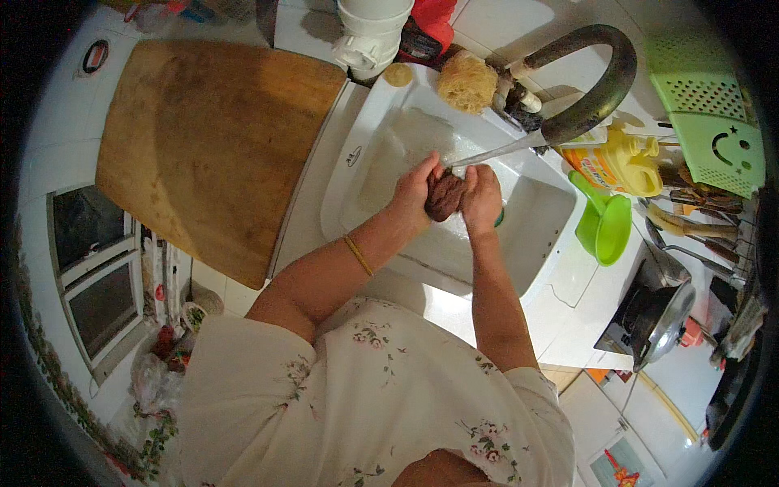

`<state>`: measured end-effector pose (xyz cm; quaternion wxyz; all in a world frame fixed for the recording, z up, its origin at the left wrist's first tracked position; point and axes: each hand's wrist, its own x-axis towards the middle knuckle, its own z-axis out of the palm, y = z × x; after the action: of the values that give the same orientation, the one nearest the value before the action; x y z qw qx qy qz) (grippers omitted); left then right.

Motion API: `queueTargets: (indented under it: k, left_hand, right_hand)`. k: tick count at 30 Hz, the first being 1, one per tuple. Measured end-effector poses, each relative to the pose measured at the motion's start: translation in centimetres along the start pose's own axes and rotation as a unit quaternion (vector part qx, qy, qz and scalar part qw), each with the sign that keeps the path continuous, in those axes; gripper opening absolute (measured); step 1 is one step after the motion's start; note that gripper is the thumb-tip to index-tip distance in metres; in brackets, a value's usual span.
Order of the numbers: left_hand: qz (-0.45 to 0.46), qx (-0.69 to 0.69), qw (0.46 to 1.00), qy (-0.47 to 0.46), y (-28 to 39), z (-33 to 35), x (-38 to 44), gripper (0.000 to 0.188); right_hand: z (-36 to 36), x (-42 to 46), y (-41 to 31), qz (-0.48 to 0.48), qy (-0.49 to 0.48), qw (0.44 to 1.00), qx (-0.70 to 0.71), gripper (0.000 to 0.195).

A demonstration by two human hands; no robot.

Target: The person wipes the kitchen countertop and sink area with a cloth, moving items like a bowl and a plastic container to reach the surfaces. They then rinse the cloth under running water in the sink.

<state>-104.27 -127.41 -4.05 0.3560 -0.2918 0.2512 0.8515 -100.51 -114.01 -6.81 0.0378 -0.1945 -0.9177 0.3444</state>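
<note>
Over a white sink [389, 263], my left hand [416, 189] and my right hand [482, 198] grip a dark reddish-brown wrinkled lump [445, 196] between them; its kind is unclear. A stream of water [499, 150] runs from the curved faucet [593, 91] onto the top of the lump. My fingers wrap its two sides, and part of it is hidden by them. Water wets the basin below. Something green shows partly behind my right hand.
A large wooden board [225, 152] lies left of the sink. Along the back are a white plastic container [372, 33] and a loofah sponge [467, 82]. To the right are a green ladle [610, 228], a yellow bottle [618, 161] and a lidded pan [660, 322].
</note>
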Motion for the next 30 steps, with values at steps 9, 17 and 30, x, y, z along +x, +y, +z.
queueTargets:
  k: [9,17,30]
  left_hand:
    - [0.029,0.531,0.835,-0.141,-2.8,-8.5,1.5,0.029]
    - [-0.055,0.237,0.927,0.286,0.1,-9.3,4.6,0.037]
    - [-0.006,0.095,0.995,0.015,-0.5,-7.9,7.1,0.023]
  right_hand:
    - [1.7,1.5,6.5,0.147,-0.229,0.900,0.341,0.064]
    - [6.5,-1.7,5.5,-0.144,-0.234,0.936,-0.220,0.055]
    - [1.8,-7.6,-6.2,-0.191,-0.147,0.964,0.110,0.018]
